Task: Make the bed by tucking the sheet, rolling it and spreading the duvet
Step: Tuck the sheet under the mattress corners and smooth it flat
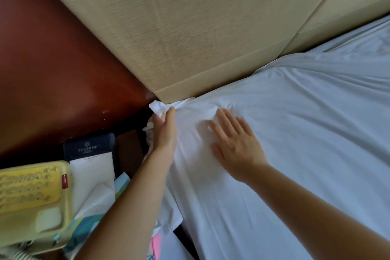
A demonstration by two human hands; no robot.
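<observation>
A white sheet (285,133) covers the mattress and fills the right half of the view. Its corner is bunched into a wad (157,106) at the foot of the beige padded headboard (179,27). My left hand (165,131) lies along the mattress edge, fingertips pressed against that wad, with loose sheet hanging beside the palm. My right hand (234,141) rests flat on top of the sheet, fingers spread, just right of the corner.
A dark red-brown wooden panel (52,59) stands left of the headboard. A nightstand at lower left carries a yellow telephone (31,196), a dark notepad holder (89,149) and a tissue box (99,202). The gap between nightstand and bed is narrow.
</observation>
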